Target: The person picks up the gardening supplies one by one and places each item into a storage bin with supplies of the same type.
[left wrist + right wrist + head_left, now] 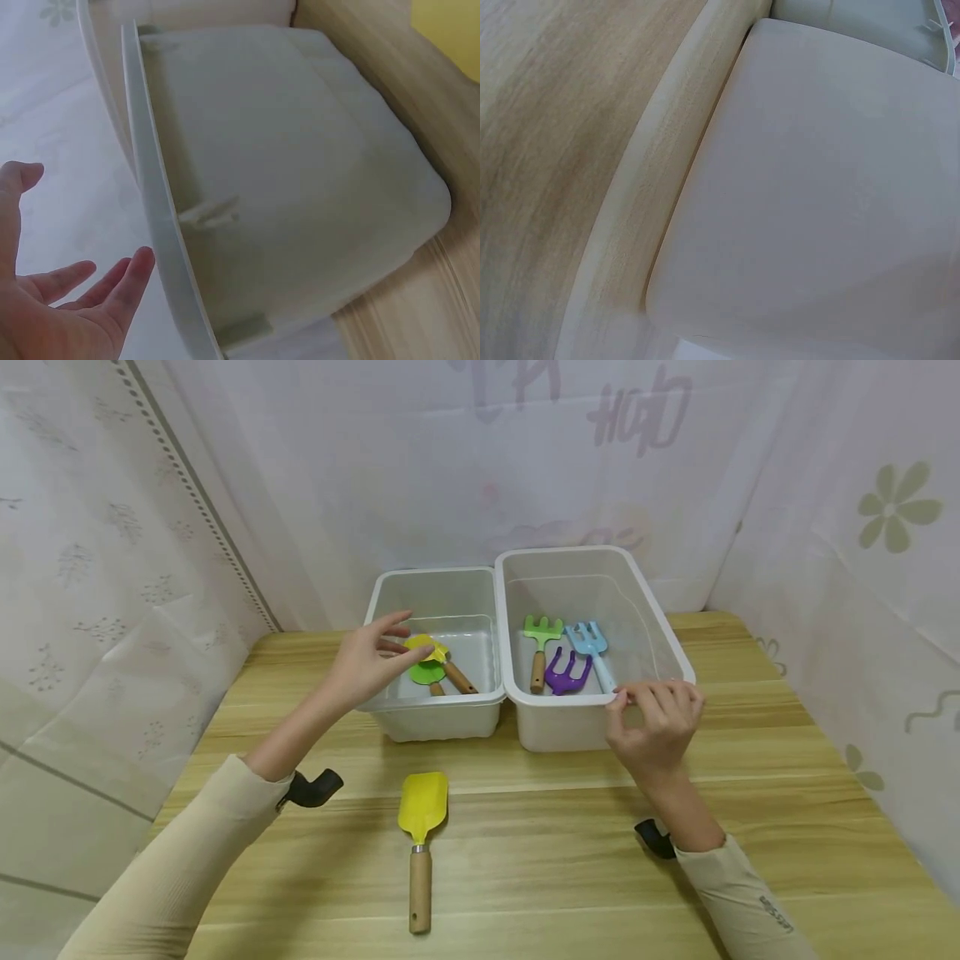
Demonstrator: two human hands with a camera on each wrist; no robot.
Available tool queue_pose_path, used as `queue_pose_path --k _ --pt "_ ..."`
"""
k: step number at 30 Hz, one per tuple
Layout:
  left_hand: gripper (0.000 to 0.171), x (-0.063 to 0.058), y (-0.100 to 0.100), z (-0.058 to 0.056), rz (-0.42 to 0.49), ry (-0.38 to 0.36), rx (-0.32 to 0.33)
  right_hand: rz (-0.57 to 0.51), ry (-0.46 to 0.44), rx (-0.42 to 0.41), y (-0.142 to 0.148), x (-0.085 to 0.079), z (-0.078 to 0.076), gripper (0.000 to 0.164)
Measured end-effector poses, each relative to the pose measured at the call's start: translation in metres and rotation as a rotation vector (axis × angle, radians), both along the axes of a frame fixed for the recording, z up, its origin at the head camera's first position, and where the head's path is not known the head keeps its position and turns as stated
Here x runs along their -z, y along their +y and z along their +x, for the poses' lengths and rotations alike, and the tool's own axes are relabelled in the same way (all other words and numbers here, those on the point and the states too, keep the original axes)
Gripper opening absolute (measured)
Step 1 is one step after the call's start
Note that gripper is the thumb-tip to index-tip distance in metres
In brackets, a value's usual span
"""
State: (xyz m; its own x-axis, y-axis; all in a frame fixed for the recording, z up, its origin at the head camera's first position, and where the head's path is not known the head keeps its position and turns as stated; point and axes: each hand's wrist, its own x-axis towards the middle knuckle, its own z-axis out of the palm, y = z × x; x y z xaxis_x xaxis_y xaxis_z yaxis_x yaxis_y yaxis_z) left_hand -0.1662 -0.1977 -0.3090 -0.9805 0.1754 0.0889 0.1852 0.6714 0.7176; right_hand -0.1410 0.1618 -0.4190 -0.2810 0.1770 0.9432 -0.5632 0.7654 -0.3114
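Note:
Over the left side of the smaller white bin, my left hand hovers with fingers spread and holds nothing. Beneath its fingertips, inside that bin, lie a yellow garden tool with a wooden handle and a green one under it, partly hidden. My right hand grips the front right rim of the larger white bin, fingers curled over the edge. Inside lie a green rake, a light blue rake and a purple rake. The left wrist view shows my left hand beside the bin's rim.
A yellow shovel with a wooden handle lies on the wooden table in front of the bins, blade toward them. The two bins stand side by side. Printed curtains hang behind the table and at both sides.

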Motion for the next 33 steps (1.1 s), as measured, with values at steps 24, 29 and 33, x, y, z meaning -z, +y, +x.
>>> queue_pose_path --k 24,29,33 --pt "0.063 0.013 0.001 0.073 0.064 0.076 0.07 0.106 0.002 -0.058 0.01 -0.003 0.001 0.026" --pt "0.06 0.023 0.002 0.087 0.033 0.12 0.068 0.152 -0.06 -0.067 0.014 -0.007 0.006 0.027" --pt "0.058 0.032 0.004 0.094 0.038 0.136 0.068 0.17 -0.122 -0.071 0.017 -0.01 0.01 0.029"
